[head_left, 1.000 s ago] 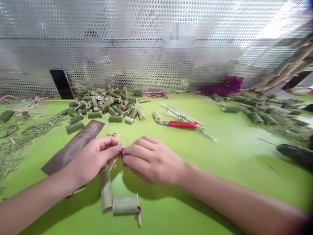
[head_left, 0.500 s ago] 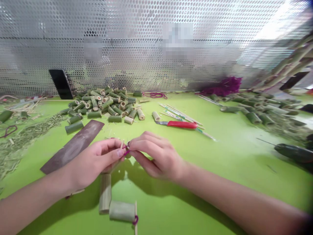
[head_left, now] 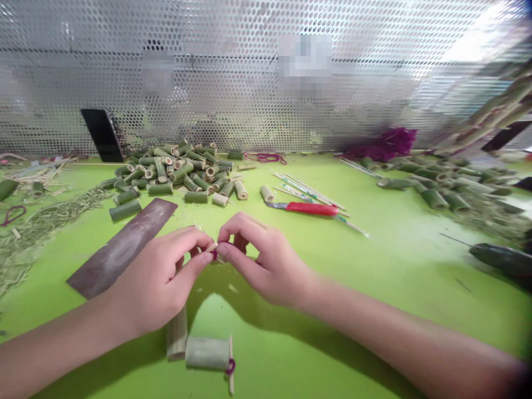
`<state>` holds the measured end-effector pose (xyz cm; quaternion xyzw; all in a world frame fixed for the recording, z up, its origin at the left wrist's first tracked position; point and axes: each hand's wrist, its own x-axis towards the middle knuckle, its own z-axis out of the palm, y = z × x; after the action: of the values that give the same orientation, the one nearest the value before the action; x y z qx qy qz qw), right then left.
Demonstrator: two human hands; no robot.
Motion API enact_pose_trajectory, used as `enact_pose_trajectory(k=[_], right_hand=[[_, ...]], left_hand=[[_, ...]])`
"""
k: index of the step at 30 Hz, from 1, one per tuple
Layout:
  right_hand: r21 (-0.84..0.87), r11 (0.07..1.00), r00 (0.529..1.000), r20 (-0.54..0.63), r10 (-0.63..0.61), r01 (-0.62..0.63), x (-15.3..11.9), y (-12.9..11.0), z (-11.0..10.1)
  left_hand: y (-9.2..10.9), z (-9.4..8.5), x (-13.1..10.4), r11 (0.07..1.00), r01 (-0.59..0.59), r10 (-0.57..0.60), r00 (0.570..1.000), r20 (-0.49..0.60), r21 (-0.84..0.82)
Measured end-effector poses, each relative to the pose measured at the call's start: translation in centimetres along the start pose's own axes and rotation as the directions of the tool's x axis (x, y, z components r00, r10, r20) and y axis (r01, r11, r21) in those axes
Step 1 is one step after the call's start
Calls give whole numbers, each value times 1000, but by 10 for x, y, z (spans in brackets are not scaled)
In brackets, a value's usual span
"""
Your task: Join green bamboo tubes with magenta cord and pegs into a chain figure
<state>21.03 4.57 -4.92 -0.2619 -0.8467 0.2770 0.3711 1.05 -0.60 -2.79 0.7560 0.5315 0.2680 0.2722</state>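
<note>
Near the middle of the view, my left hand (head_left: pixel 166 274) pinches a short thin stick (head_left: pixel 211 247) with purple cord (head_left: pixel 214 255) around it. Thumb and forefinger of my right hand (head_left: pixel 270 260) are pressed together at the cord, touching the same small piece; the cord's end between them is mostly hidden. Below the hands lie two pale bamboo tubes: one (head_left: pixel 177 335) stretches partly under my left wrist, the other (head_left: pixel 207 353) lies sideways. At that tube's right end is a thin stick (head_left: pixel 231 382) with a purple cord loop (head_left: pixel 230 366).
Sandpaper (head_left: pixel 124 249) lies left, beyond it a pile of green bamboo pieces (head_left: pixel 178 169) and a leaning phone (head_left: pixel 102 136). A red-handled knife (head_left: pixel 311 209) and thin sticks (head_left: pixel 310 191) lie ahead. A dark pointed tool (head_left: pixel 499 259) and more bamboo (head_left: pixel 434 198) are at right.
My left hand has rolled over the held piece, and its fingers now point more toward my right hand. My right fingers have bunched closer around the cord, leaving less of it showing.
</note>
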Motion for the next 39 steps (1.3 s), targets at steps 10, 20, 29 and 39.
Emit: enact_pose_trajectory(k=[10,20,29,39], right_hand=[[-124,981,973,-160,-167,148,-2,2,2],[-182,981,986,-133,-97,71,-3,-8,4],[-67,995,990,-121,67,-76,-3,-13,6],[-131,989,992,-109,60,-75,-5,-15,9]], left_hand=[[-4,2,0,1000,-1,1,1000,-25,30],[-4,3,0,996,84,-82,995,-57,43],[-8,3,-2,985,112,-103,992,-71,132],[-2,-3,-2,963,251,-255,967,27,97]])
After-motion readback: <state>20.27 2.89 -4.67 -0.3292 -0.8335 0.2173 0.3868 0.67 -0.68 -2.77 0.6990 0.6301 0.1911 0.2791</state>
